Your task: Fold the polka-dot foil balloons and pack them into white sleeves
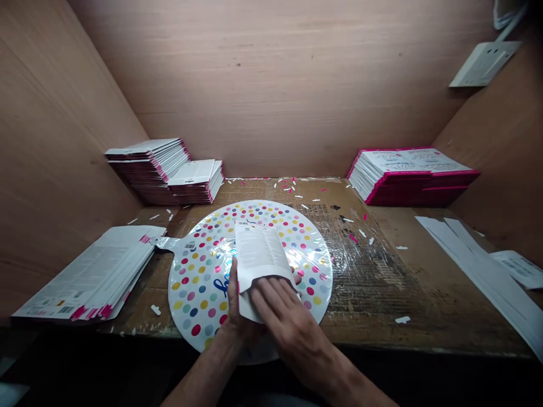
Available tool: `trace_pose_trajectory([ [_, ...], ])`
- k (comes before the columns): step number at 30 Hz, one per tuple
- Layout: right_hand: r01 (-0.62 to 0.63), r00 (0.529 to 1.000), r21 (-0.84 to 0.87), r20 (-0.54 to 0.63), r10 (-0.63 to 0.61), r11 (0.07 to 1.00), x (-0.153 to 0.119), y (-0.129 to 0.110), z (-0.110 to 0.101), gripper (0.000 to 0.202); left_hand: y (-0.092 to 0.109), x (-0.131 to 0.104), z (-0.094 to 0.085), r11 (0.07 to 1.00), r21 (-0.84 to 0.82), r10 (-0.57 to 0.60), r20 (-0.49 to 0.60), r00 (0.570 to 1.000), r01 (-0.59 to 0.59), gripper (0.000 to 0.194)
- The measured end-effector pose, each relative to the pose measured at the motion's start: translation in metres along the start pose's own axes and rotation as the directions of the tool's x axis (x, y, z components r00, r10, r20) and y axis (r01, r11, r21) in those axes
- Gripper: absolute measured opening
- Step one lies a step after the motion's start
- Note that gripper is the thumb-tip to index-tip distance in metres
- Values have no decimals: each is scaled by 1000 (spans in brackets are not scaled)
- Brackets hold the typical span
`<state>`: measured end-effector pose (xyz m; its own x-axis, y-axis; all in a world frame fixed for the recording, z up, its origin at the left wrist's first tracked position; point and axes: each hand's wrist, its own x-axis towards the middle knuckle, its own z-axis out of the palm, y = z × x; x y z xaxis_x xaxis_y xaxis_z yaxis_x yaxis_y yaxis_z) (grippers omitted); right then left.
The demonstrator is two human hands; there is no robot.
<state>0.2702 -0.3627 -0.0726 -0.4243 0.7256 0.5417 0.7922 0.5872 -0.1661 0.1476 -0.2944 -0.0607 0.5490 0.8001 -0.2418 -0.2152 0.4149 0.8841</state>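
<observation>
My left hand [235,302] is closed round a white printed paper envelope [261,251], with the thumb along its left side and fingertips showing at its right edge. The envelope is tilted, its open end towards me. My right hand [286,314] reaches into that opening with fingers stretched out and fairly close together; their tips are hidden inside, and I see nothing held in them. Beneath both hands lies a round foil balloon [250,212], flat, white with coloured dots and blue lettering. Its tail points left.
White envelopes with pink edges lie fanned at the left [93,271]. Taller stacks stand at the back left [148,169] and back right [416,175]. White paper strips [470,260] lie at the right. Paper scraps dot the cardboard-covered table [365,305]. Wooden panels [271,85] enclose three sides.
</observation>
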Motion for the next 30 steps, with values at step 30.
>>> trace_pose_trajectory([
  [30,36,991,-140,131,-17,989,-45,39,-25,17,-22,28,-7,-64,891,293,447,845,-449,39],
])
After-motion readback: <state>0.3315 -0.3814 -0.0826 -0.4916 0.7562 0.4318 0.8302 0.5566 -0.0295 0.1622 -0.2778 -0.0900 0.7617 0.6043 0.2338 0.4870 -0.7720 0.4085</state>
